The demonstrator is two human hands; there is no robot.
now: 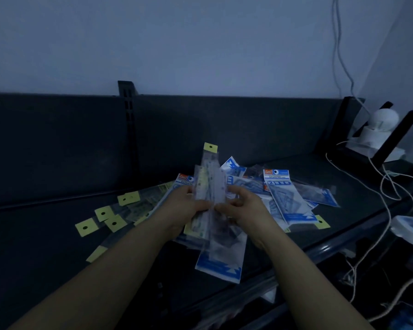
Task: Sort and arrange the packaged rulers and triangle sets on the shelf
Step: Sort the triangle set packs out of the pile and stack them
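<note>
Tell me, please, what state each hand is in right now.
Left hand: grips the bundle of packaged rulers, held above the shelf.
Right hand: pinches the same bundle from the other side.

yellow-tabbed ruler packs: at least 7 | blue triangle-set packs: at least 5

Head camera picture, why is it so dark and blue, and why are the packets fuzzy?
Head view: the light is dim and bluish, so the shelf looks nearly black. Also in the head view, the held packets between the left hand and right hand are blurred and hard to read. Only the yellow tabs and the blue-headed packet stand out.
</note>
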